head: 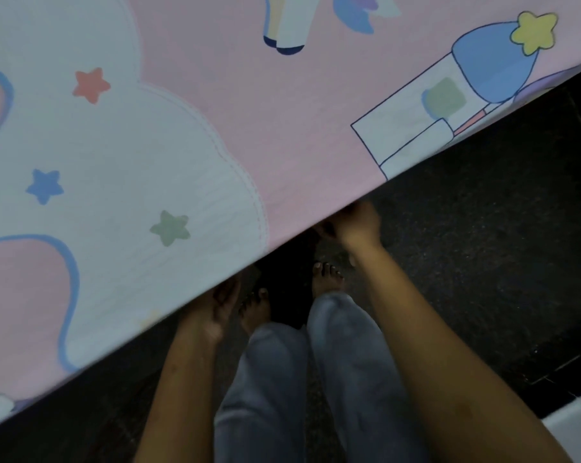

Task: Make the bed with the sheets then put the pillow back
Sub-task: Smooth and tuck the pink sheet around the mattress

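Note:
A pink sheet [282,128] printed with white clouds, stars and a unicorn covers the bed and fills the upper left of the view. Its edge runs diagonally from lower left to upper right. My left hand [220,307] reaches under that edge, palm turned up, its fingertips hidden beneath the sheet. My right hand [357,223] is at the edge further right, fingers curled on the hem and partly hidden by it. No pillow is in view.
Dark speckled floor [482,245] lies along the bed's side. My bare feet [327,279] and grey trouser legs [315,379] stand close to the bed edge. A pale object [579,426] shows at the bottom right corner.

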